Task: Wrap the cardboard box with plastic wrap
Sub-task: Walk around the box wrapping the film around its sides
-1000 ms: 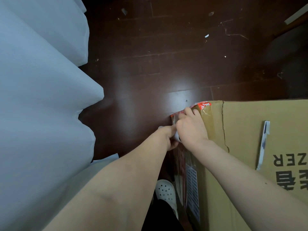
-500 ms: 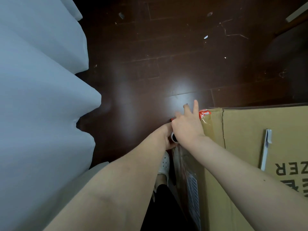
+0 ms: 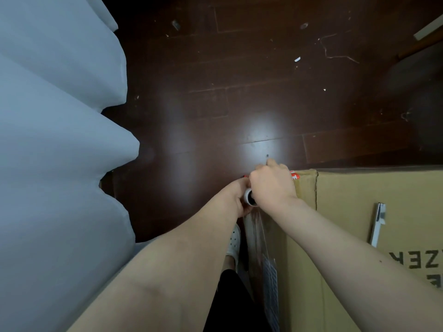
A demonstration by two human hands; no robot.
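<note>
The cardboard box (image 3: 347, 200) stands on the dark wooden floor (image 3: 239, 92) to the person's right, its top face bare of film apart from a slim silver tool, perhaps a cutter (image 3: 378, 224), lying on it. A sheet of plastic film (image 3: 257, 233) is stretched down the box's left side, so I judge the wrapping to be partway through a side pass, with the roll brought to the far left corner. Both hands are together at that corner. The right hand (image 3: 272, 188) is curled over the top of the plastic wrap roll (image 3: 250, 197), and the left hand (image 3: 236, 198) grips it from the left and below; only the roll's open core end shows between them. The roll is just beside the corner's edge, touching or nearly touching the cardboard. The next move likely calls for carrying the roll round the corner onto the far face while holding the film taut so it does not slacken or bunch.
</note>
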